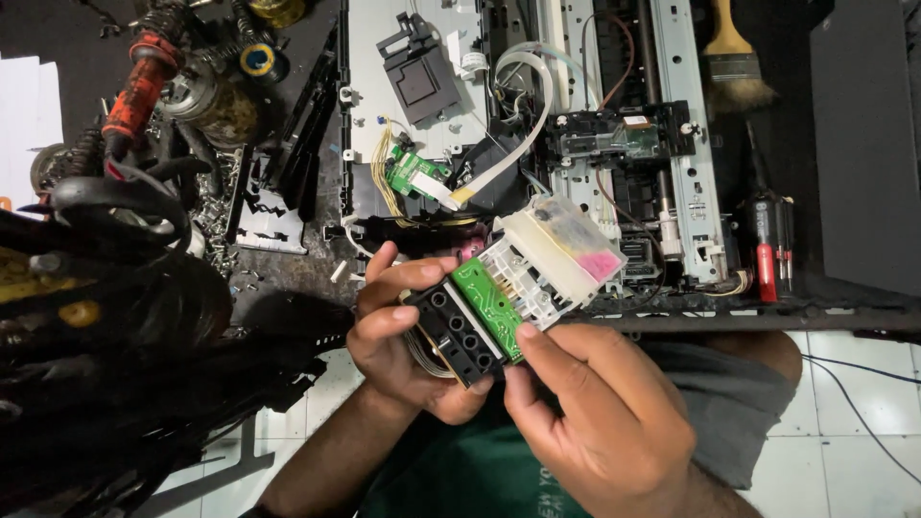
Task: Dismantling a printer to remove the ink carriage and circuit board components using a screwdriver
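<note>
My left hand (403,331) grips the black end of the print head (513,283); my right hand (600,412) pinches its near edge, long axis slanting up-right.

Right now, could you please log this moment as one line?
left hand: holds printhead carriage | right hand: grips its green circuit board | behind: opened printer chassis

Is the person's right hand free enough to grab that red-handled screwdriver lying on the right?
Probably not straight away. The right hand is gripping the printer part together with the left hand, so it would have to let go first. Otherwise nothing seems to block the way to the red-handled screwdriver.
</note>
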